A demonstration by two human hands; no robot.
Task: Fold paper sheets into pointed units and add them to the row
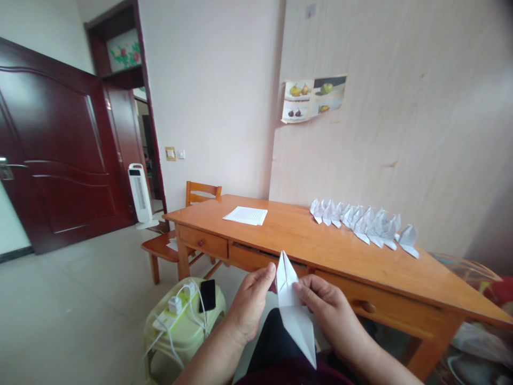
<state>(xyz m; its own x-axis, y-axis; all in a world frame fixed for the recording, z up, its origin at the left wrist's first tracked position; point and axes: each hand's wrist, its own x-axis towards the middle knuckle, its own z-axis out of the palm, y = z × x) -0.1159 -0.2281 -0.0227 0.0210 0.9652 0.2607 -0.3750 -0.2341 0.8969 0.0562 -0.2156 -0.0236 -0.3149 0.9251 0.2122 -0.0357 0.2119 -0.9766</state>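
Observation:
A long white folded paper (295, 315), pointed at both ends with a crease near its upper tip, is held above my lap in front of the wooden table. My right hand (326, 299) pinches its right edge, thumb on the front face. At its left edge is my left hand (253, 300), thumb raised beside the upper part and fingers partly hidden behind the paper. On the table, several folded paper figures (364, 224) stand in rows at the right. A stack of printed sheets (246, 215) lies farther left.
The wooden table (286, 216) has drawers along its front. A pale green stool (216, 315) at lower left bears a power strip (172, 315), cables and a black phone (207, 295). Behind are a wooden chair (202, 188), a white tower fan (140, 192) and a dark red door (56, 144).

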